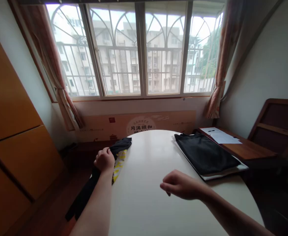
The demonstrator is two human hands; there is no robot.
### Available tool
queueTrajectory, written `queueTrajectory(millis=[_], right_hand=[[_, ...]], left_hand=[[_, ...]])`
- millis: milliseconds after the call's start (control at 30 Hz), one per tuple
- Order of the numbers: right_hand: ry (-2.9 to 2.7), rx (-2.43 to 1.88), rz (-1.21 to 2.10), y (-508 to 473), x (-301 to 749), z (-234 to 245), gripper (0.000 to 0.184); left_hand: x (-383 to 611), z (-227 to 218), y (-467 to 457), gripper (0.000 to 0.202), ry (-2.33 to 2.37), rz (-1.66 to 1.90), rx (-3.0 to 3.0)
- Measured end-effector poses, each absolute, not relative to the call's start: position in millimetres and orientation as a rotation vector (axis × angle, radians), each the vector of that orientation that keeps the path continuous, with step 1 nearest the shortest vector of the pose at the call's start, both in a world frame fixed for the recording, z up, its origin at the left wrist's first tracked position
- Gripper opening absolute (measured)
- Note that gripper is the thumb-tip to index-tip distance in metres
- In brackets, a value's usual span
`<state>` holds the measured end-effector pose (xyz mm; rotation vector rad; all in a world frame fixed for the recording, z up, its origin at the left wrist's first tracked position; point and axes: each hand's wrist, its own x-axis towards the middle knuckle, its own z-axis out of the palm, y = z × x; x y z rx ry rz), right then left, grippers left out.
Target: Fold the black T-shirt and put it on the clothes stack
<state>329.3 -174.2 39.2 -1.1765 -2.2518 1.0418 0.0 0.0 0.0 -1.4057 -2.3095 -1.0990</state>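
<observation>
My left hand [105, 160] is closed on a dark garment [121, 144] at the left edge of the round white table [144, 203]. Part of that garment hangs over the edge toward the floor. Beside the hand, a yellow-and-white patterned cloth [119, 164] shows from under the dark fabric. My right hand [177, 184] is held above the middle of the table with its fingers curled in, and nothing shows in it. To its right lies a flat, folded black garment [205, 154] on top of white cloth [241, 167].
Behind the table's right side, a wooden desk [257, 149] carries white paper [220, 136] with a pen on it. A wooden chair [277, 121] stands at the right. An orange cabinet [16, 157] is at the left. A printed box [104, 126] sits below the window.
</observation>
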Motion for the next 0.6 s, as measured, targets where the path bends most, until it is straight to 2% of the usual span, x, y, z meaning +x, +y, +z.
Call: queueTrajectory(millis=[100,300,400,500,600], right_hand=[[-2.084,-1.161,1.118,-162.2,329.4,12.1,0.043],[-2.018,-1.287,0.968,-153.3,325.1,-10.4,0.038],[-2.037,-1.327,0.866,-153.0,324.3,-15.4,0.037],[-2.072,-1.325,0.818,-153.4,322.3,-19.3,0.037],[-2.110,-1.313,0.792,-153.2,319.9,-23.0,0.037]], left_hand=[[-0.7,3.4,-0.1,0.039,-2.270,-1.165,-1.387],[-0.2,0.6,1.9,0.039,-2.453,-0.895,-1.572],[5.5,-2.1,1.7,0.046,-2.227,-0.937,-1.643],[10.2,-5.4,3.5,0.040,-1.981,-0.954,-1.778],[8.9,-11.7,8.6,0.041,-2.090,-0.868,-1.961]])
